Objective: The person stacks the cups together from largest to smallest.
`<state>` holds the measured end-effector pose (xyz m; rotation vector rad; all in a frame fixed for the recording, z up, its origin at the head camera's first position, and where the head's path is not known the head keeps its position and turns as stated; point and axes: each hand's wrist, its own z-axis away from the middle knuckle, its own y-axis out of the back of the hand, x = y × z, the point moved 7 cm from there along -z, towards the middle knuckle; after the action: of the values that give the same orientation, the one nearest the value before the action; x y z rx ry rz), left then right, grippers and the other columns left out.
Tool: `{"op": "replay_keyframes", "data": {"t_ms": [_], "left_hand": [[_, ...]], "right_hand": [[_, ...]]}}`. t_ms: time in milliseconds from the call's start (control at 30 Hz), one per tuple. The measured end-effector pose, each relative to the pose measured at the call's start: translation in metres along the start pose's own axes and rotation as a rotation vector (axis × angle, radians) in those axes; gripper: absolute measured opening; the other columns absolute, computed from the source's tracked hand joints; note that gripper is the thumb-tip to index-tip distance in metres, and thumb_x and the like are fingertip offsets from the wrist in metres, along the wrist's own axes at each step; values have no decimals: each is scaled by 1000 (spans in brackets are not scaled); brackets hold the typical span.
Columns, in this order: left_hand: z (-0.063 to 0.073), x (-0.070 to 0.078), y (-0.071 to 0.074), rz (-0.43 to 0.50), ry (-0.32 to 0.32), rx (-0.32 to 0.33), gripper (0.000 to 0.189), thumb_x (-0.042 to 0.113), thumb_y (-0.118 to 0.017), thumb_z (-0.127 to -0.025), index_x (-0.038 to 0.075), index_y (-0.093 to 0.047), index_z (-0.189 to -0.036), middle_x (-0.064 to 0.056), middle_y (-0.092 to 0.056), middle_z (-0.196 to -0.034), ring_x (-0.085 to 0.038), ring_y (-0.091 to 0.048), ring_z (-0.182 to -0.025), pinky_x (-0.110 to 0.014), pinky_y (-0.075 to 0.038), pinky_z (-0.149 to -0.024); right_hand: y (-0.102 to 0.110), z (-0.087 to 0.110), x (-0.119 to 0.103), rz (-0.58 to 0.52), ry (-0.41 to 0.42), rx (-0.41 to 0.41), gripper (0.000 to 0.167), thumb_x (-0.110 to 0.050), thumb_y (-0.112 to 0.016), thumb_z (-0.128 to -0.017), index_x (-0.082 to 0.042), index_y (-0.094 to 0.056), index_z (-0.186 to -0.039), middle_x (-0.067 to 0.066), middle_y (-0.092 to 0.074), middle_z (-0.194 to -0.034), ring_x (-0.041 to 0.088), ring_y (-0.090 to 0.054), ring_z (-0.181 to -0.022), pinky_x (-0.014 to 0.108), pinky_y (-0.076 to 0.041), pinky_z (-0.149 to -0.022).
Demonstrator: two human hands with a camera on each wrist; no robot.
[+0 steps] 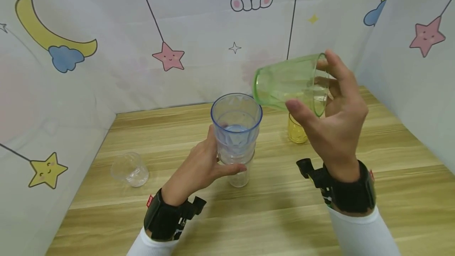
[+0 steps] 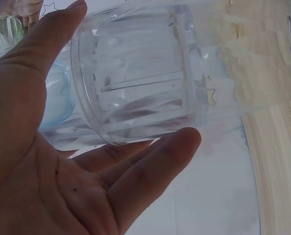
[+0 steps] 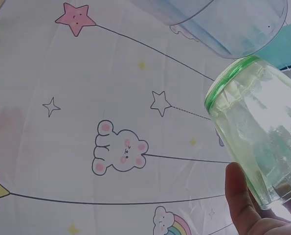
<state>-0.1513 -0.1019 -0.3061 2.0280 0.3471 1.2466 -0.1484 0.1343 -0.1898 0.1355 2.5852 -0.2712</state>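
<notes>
My left hand point(image 1: 204, 163) grips a stack of see-through cups, thumb in front and fingers behind. At the top of the stack is a blue-rimmed cup point(image 1: 237, 123), its mouth facing up, set in a clear cup point(image 1: 239, 179) below. In my right hand point(image 1: 335, 117) a green cup point(image 1: 284, 84) is held by its rim end, fingers above and thumb below. It lies tilted on its side in the air, its base toward the blue cup's rim and overlapping that rim's right edge in the head view.
A yellow cup point(image 1: 297, 131) stands on the wooden table point(image 1: 277, 224) behind the right hand. At the left, another clear cup point(image 1: 131, 169) sits on the table. White printed cloth point(image 1: 199, 23) encloses the back and sides.
</notes>
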Motion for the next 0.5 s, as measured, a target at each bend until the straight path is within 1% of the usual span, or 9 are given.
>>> {"op": "replay_keyframes", "data": {"t_ms": [67,167,300,400,500], "left_hand": [[0,0,0,-9,1,-1,116,39,-89,-78,32,-4,-157,-1,-54,-138,-19,-60,-111,-40,-54,-81],[-1,0,0,-18,2,-4,114,38,-89,-78,29,-6,-156,-2,-55,-137,-20,-61,-109,-40,-54,-81],[0,-1,-1,-7,25,-16,109,38,-89,-79,26,-10,-154,-2,-55,-135,-19,-61,-109,-40,-53,-82],[0,-2,-1,10,49,-24,105,38,-89,-79,26,-14,-152,-1,-55,-134,-18,-60,-110,-40,-53,-82],[0,-2,-2,13,53,-25,104,38,-89,-78,25,-16,-151,-1,-56,-134,-18,-60,-110,-39,-53,-82]], "right_hand": [[-1,0,-1,-53,-4,-4,97,-47,-92,-70,10,-53,-138,21,-59,-122,33,-60,-102,33,-51,-93],[-5,1,-1,-122,-24,-23,96,-44,-92,-71,10,-52,-139,23,-58,-123,35,-60,-103,32,-52,-91],[-11,4,1,-189,-71,-69,94,-42,-92,-73,9,-50,-141,24,-56,-125,36,-59,-103,31,-54,-88],[-16,6,2,-206,-101,-111,95,-42,-90,-75,8,-48,-144,24,-53,-128,36,-59,-105,31,-55,-88],[-18,7,2,-201,-110,-141,96,-44,-89,-77,8,-46,-145,24,-51,-129,37,-58,-107,32,-54,-90]]}}
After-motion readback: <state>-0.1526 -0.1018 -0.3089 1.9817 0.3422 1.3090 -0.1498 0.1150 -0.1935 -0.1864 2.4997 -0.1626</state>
